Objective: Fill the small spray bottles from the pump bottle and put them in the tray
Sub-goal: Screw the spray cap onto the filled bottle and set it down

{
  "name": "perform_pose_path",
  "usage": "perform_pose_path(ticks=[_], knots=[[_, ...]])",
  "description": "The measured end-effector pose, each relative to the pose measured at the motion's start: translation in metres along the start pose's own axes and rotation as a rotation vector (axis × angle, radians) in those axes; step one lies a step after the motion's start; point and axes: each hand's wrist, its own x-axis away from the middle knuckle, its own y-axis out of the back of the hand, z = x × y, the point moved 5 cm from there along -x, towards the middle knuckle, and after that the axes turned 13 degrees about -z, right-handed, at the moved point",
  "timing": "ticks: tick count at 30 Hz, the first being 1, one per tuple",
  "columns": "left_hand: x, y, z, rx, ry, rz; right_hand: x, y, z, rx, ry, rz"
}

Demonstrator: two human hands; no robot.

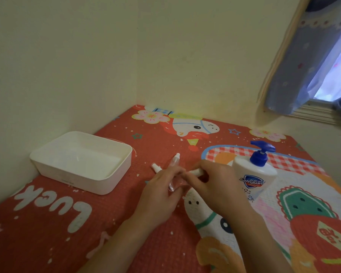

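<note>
A white pump bottle with a blue pump head stands on the patterned mat at the right. The white tray sits at the left with nothing in it. Both hands meet between them. My left hand lies over a clear small spray bottle whose white cap points away from me; whether the fingers grip it is unclear. My right hand pinches a small white spray bottle lying sideways. Another small spray bottle pokes out beyond my left fingers, mostly hidden.
The red cartoon-print mat covers the surface, which sits in a corner between two cream walls. A window with a blue curtain is at the upper right.
</note>
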Motion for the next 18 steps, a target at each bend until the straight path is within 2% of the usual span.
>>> perform_pose_path(ticks=[3,6,8,11,14,18], knots=[[0.000,-0.001,0.001,-0.051,-0.006,0.027,0.001,-0.004,-0.003,0.064,-0.051,-0.033],[0.001,0.002,0.002,-0.050,0.012,0.001,0.003,0.003,-0.001,-0.124,-0.042,0.098],[0.000,0.003,0.001,-0.058,0.019,-0.023,0.003,0.006,0.000,-0.144,0.007,0.123],[0.001,0.000,-0.003,-0.054,-0.012,-0.004,-0.001,0.005,0.003,-0.008,-0.007,0.027],[0.003,-0.003,-0.004,-0.082,-0.033,0.038,-0.001,-0.001,0.000,0.066,-0.053,0.045],[0.001,-0.002,0.000,-0.067,-0.016,0.010,0.003,0.006,0.000,-0.134,-0.027,0.158]])
